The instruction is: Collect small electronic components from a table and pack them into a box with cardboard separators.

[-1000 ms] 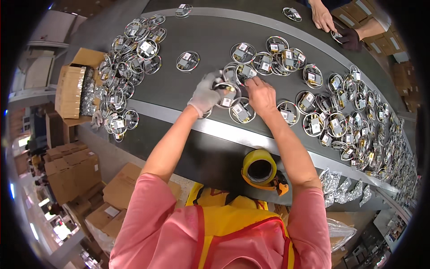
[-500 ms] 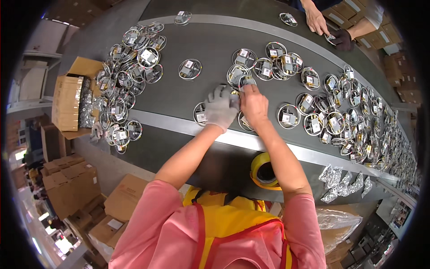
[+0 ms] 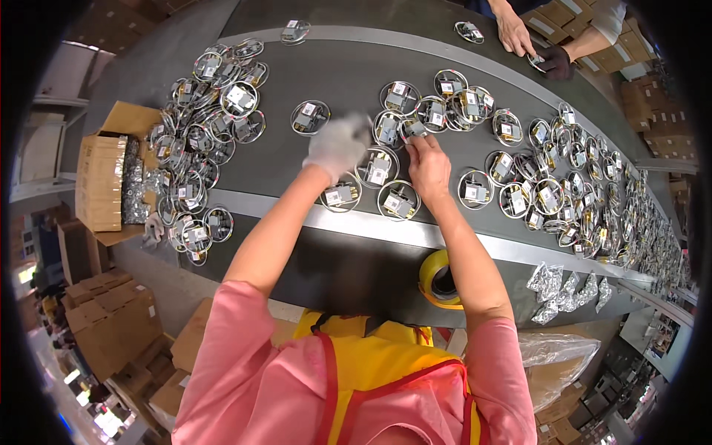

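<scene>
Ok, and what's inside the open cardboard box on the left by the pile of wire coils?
Shiny, crinkled clear plastic shows at the opening of the box. Anything beneath it is covered, so I can't tell what's further down.

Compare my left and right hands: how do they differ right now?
The left hand wears a pale glove; the right hand is bare.
The left hand looks motion-blurred; the right hand is fairly sharp.
The right hand touches a coiled-wire unit; the left hand's contact is unclear.
Both are over the dark surface.
</scene>
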A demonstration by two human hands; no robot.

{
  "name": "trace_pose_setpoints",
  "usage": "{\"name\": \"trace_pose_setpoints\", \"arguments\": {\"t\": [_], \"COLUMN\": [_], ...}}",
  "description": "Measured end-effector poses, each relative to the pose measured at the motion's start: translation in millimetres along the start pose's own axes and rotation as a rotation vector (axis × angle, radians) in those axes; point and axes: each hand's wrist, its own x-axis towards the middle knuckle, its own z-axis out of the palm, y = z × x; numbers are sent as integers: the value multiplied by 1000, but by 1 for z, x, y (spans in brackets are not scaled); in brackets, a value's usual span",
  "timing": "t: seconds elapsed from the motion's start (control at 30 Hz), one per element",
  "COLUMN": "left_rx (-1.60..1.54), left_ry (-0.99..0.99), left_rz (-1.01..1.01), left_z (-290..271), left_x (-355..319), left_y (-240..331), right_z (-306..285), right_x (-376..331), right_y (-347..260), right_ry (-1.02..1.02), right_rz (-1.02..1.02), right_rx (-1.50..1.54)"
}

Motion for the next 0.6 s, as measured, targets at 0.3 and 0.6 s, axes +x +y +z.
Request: {"name": "trace_pose_setpoints", "arguments": {"t": [0.3, 0.6], "left_rx": [-399, -491], "left_ry": [-267, 107], "left_rz": [-198, 54], "left_z": [50, 64], "left_x": [52, 16], "left_y": [6, -4], "right_z": [-2, -27], "right_x": [4, 38], "right_y": [-10, -16], "right_ry": [3, 79], "right_rz": [20, 759], "right_rx": [-204, 869]}}
